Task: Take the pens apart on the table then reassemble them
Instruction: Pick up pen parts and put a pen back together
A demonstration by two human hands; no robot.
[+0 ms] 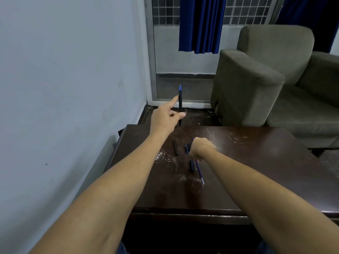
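Our left hand [166, 117] pinches an upright black pen [180, 105] at frame centre; our right hand [200, 149] is fisted around pen parts, with a cap [175, 147] and refill [200, 173] loose on the table [256, 162].

Table [256, 162]: dark brown, glossy, pale scratches and whitish smudges. Upright pen [180, 107]: black barrel, blue tip. Loose pen part [175, 147] on table: black. Short pen piece [192, 165]: black. Thin refill [199, 172]: blue with a pale, clear-looking end. Armchair [266, 74]: grey-olive fabric, plain. Curtain [201, 24]: deep blue, vertical folds. Window grille [245, 11]: white grid of small squares over dark. Wall [64, 70]: pale blue-grey, a few dark specks. Floor [198, 117]: dark, with pale debris flecks. Clothing at the bottom edge [120, 249]: blue.
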